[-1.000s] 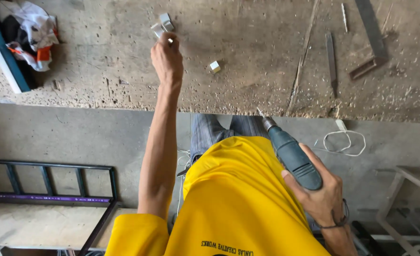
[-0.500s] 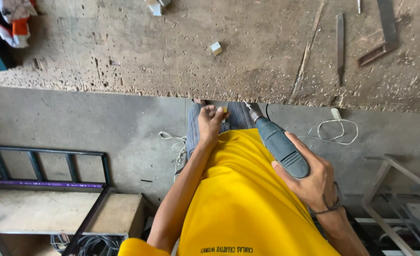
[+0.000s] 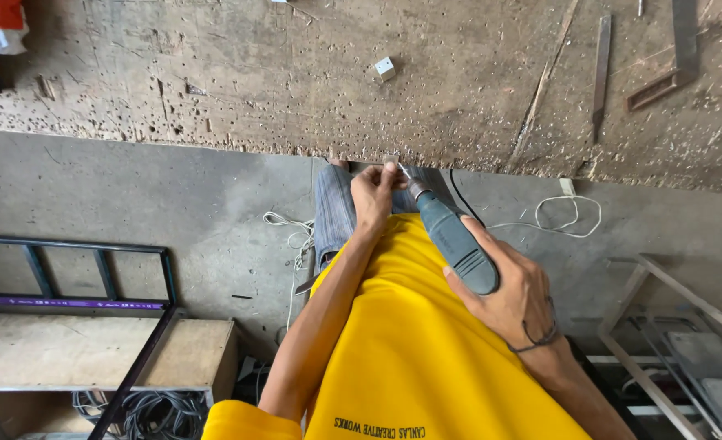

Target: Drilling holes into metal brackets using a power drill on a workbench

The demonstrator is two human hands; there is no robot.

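Observation:
My right hand (image 3: 517, 303) grips a grey-blue hand-held rotary tool (image 3: 456, 245) whose tip points up toward the edge of the worn wooden workbench (image 3: 295, 73). My left hand (image 3: 374, 194) pinches a small pale piece (image 3: 392, 161) right at the tool's tip, by the bench edge. I wear a yellow shirt (image 3: 426, 358) and jeans (image 3: 334, 213).
On the bench lie a small white block (image 3: 385, 68), a flat metal file (image 3: 601, 65) and an angled metal piece (image 3: 666, 65). A white cord (image 3: 569, 213) loops on the concrete floor. A black metal frame (image 3: 67, 273) stands left, a steel frame (image 3: 671, 318) right.
My left hand came back from the far side of the bench to my lap with a small piece, then rose to the tool's tip. The tool swung slightly toward the bench edge.

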